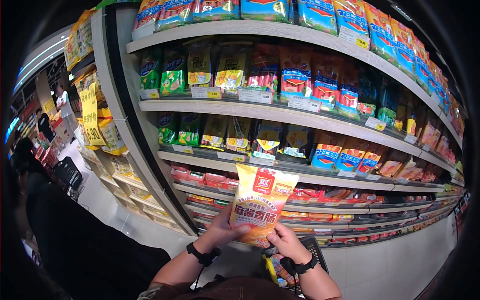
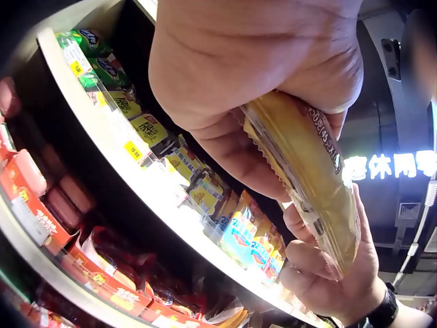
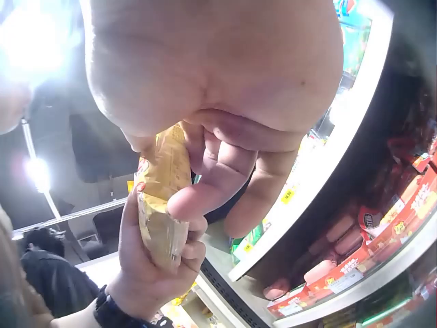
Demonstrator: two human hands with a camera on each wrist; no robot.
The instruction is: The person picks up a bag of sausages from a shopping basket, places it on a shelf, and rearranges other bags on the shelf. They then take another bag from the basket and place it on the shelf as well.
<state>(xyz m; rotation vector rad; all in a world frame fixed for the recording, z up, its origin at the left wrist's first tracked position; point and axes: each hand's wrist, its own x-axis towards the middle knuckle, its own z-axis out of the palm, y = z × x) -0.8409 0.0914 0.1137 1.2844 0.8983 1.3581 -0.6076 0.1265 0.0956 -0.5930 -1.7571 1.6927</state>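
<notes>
A yellow-and-orange bag of sausages (image 1: 262, 205) with a red logo patch is held up, its printed front towards the head camera. My left hand (image 1: 225, 231) grips its left side, thumb across the front and fingers behind. At the lower right corner, my right hand (image 1: 290, 243) pinches the bag between thumb and fingers. The left wrist view shows the bag (image 2: 311, 178) edge-on between the left hand (image 2: 252, 68) and right hand (image 2: 334, 280). Both hands also meet the bag (image 3: 164, 198) in the right wrist view.
Shelves (image 1: 280, 107) of packaged sausages curve across in front. Below the right hand is a dark basket (image 1: 314, 252) with a colourful package (image 1: 281, 270) in it. A side rack (image 1: 102, 130) with a yellow price sign (image 1: 91, 116) stands left. Two people (image 1: 65, 107) are farther off in the aisle.
</notes>
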